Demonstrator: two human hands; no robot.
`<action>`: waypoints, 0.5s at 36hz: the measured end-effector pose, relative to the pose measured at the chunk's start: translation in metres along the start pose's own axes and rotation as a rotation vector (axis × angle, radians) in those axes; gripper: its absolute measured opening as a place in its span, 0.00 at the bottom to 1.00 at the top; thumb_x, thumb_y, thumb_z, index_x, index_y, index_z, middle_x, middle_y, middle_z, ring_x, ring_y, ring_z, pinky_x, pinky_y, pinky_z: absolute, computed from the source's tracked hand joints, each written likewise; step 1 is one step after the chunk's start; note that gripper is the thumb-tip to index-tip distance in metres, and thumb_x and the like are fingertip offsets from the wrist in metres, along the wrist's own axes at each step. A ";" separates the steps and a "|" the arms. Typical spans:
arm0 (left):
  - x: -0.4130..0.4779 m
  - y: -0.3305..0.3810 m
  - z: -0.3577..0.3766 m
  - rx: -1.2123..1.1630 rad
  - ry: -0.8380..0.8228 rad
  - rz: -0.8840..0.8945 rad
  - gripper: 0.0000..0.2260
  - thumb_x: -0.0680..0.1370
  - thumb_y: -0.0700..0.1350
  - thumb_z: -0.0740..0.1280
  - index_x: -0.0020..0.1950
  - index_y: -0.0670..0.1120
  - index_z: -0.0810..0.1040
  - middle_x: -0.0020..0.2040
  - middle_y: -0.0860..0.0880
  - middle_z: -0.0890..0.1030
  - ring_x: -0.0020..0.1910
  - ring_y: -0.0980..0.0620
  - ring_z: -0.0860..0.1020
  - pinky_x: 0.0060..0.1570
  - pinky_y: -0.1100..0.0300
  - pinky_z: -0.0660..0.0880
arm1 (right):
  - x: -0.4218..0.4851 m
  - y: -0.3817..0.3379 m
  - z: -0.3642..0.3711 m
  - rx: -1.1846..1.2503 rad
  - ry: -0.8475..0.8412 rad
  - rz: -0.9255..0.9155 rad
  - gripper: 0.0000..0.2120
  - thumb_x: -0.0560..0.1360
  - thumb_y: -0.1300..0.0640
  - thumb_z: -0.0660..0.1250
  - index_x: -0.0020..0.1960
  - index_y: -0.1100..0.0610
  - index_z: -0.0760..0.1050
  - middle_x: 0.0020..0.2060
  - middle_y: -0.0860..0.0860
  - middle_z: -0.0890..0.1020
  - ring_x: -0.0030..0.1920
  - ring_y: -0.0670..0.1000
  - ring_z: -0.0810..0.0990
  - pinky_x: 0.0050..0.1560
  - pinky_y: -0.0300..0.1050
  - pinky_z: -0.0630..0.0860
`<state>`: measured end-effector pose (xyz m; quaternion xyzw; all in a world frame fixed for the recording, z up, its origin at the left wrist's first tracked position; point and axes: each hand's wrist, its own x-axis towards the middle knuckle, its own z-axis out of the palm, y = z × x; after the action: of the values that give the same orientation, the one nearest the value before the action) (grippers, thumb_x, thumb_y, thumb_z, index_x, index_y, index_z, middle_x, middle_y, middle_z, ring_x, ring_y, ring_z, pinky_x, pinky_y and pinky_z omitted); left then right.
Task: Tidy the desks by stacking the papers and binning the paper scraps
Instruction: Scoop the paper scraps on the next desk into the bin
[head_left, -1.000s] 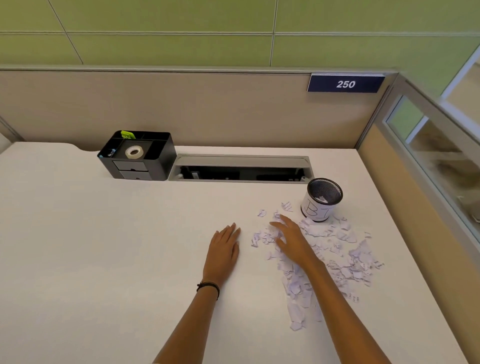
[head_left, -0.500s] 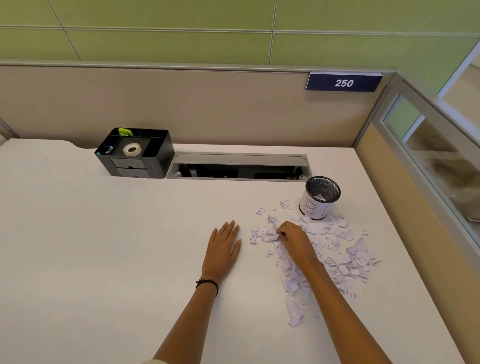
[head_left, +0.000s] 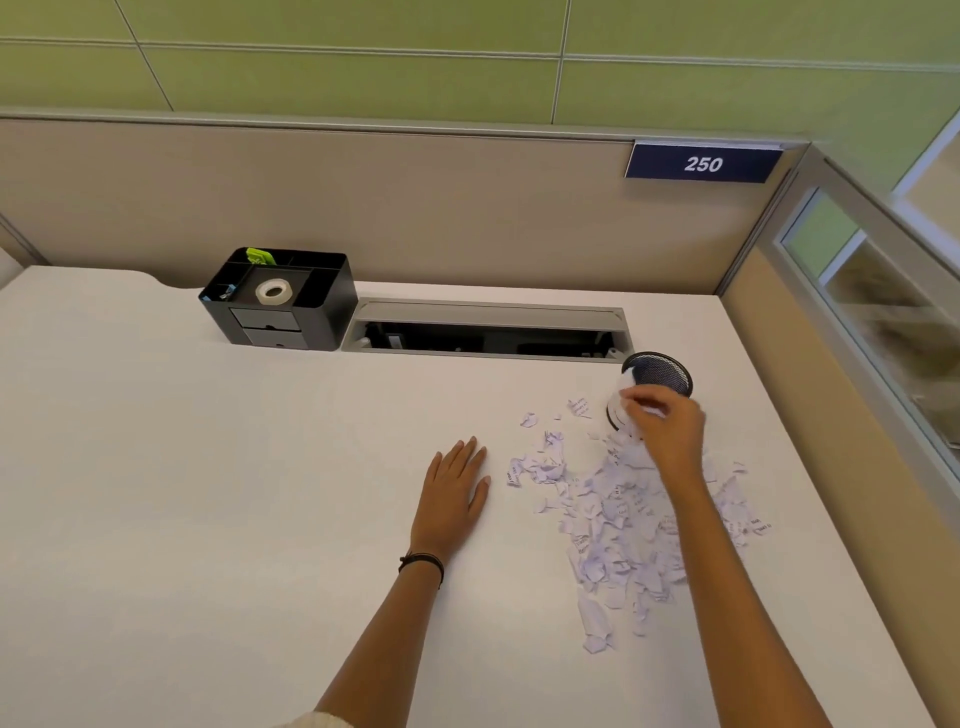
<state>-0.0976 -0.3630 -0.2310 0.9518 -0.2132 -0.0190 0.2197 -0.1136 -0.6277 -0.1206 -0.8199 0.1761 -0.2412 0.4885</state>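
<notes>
Logging, Obs. 1: paper scraps (head_left: 618, 519), location?
Obs. 2: a loose heap of torn white pieces on the desk (head_left: 208, 493), right of centre; it runs from the foot of the mesh bin (head_left: 670, 364) down toward the lower right; a few strays lie at its upper left edge; some pieces carry print, too small to read.

Obs. 1: bin?
Obs. 2: upright, black mesh, white sheet round its wall; it stands at the top of the heap, just beside the right end of the cable slot (head_left: 488, 332).

Obs. 1: right hand (head_left: 670, 436)?
Obs. 2: raised in front of the bin, covering part of its wall; fingers curled together and pinching a small clump of scraps; fingertips blurred, so contact with the bin cannot be told.

Obs. 1: left hand (head_left: 452, 499)?
Obs. 2: palm down, flat on bare desk at centre frame; fingers straight and close together; just left of the heap, not touching it; dark band (head_left: 422, 561) on the wrist.

Obs. 1: surroundings?
Obs. 2: black organiser (head_left: 311, 312) at upper left against the partition, tape roll (head_left: 272, 292) in its top; blue sign (head_left: 703, 164) reading 250 at upper right.
</notes>
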 end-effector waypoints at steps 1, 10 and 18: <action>0.000 0.000 0.000 0.000 -0.001 0.001 0.28 0.78 0.58 0.40 0.75 0.49 0.61 0.76 0.52 0.59 0.75 0.54 0.55 0.74 0.59 0.43 | 0.006 -0.001 -0.003 0.025 0.039 0.025 0.06 0.70 0.66 0.71 0.47 0.61 0.82 0.40 0.54 0.83 0.37 0.41 0.79 0.46 0.32 0.77; 0.000 0.000 0.000 -0.015 0.001 -0.002 0.28 0.78 0.57 0.41 0.74 0.49 0.61 0.76 0.53 0.58 0.75 0.55 0.54 0.74 0.59 0.43 | 0.049 -0.006 -0.016 0.188 0.270 0.151 0.08 0.70 0.66 0.70 0.48 0.60 0.81 0.43 0.54 0.83 0.38 0.42 0.80 0.52 0.42 0.78; -0.001 0.001 0.000 -0.021 0.012 -0.004 0.27 0.79 0.57 0.42 0.74 0.49 0.62 0.75 0.52 0.60 0.75 0.54 0.56 0.74 0.58 0.44 | 0.056 -0.006 -0.014 0.111 0.240 0.137 0.08 0.70 0.67 0.69 0.49 0.61 0.81 0.45 0.54 0.83 0.41 0.45 0.80 0.53 0.44 0.78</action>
<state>-0.0985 -0.3633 -0.2305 0.9500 -0.2096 -0.0162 0.2310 -0.0753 -0.6644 -0.0970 -0.7429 0.2752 -0.3130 0.5238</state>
